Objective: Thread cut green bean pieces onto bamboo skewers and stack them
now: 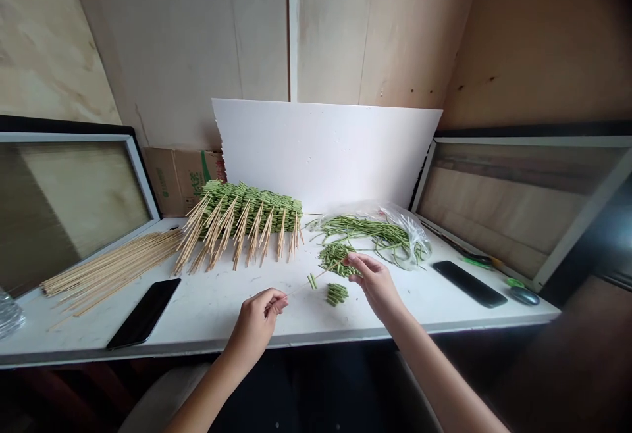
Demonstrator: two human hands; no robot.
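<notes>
My left hand is closed, its fingers pinched round the end of a thin wooden skewer that slants up to the right. Green bean pieces are on that skewer. The fingertips of my right hand are pinched at the right, beside the pile of cut beans; what they hold is too small to make out. Just left of and below that hand lies a small bundle of bean pieces on the white table.
Stacked bean skewers stand at the back left, with loose skewers beside them. Long beans lie in a plastic bag. Phones flank the work area, and a mouse sits far right.
</notes>
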